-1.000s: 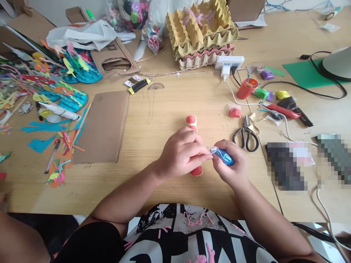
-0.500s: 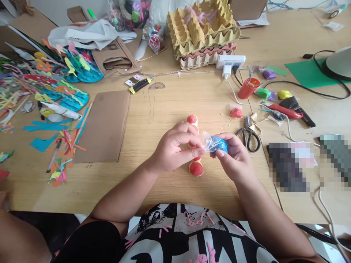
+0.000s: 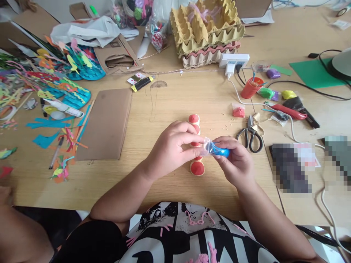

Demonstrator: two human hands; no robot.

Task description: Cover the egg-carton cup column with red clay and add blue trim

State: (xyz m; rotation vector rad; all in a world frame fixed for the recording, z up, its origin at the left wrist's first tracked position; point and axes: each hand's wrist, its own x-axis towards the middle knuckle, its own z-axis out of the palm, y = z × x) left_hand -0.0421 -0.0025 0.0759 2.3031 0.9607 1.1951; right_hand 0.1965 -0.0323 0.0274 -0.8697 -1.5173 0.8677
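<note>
Between my hands is a small clear plastic bag with blue modelling clay (image 3: 221,151) in it. The thumb and fingers of my left hand (image 3: 178,144) pinch the bag's loose clear end. My right hand (image 3: 236,159) grips the clay-filled part between thumb and fingers. Beneath my hands, a row of red-topped pieces with pale rims (image 3: 197,168) lies on the table, running away from me. My left hand covers part of the row's middle.
Scissors (image 3: 250,137) lie right of my hands, near a bag of red clay (image 3: 238,110) and a red cup (image 3: 251,88). Brown cardboard (image 3: 104,124) and paper scraps lie left. Stacked egg trays (image 3: 208,36) stand behind. Another person's arm (image 3: 24,233) shows at lower left.
The blue clay bag has tilted flatter and sits slightly lower in my hands. My right fingers have shifted along it, and both hands still hold it. The whole view has moved slightly.
</note>
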